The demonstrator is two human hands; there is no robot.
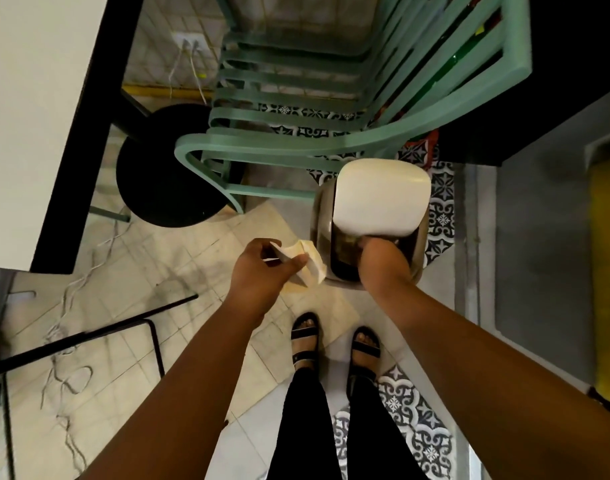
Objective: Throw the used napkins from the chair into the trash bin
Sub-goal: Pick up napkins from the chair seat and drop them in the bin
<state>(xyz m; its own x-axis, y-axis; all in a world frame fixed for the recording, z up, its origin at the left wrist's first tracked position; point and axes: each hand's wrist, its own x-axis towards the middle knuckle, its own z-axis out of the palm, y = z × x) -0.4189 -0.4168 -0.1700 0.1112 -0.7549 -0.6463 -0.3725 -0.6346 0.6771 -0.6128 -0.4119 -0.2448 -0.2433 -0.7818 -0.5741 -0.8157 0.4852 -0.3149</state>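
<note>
Nearest, at the bottom of the frame, are the person's black trousers and strapped sandals (305, 337) on pale, scuffed floor tiles (179, 271).

Just above centre, the left hand (258, 271) pinches a wad of crumpled white napkins (308, 263), thin and creased, just beside the trash bin's (419, 251) left edge. The right hand (383, 258) reaches into the bin's mouth and seems to prop up the smooth, rounded cream lid (381, 197); its fingers are hidden, so whether they are curled or spread I cannot tell.

So the pickup looks done and the bin open; the drop is left.

Farther up stands the mint-green slatted chair (289, 133), whose visible slats carry no napkins.
</note>
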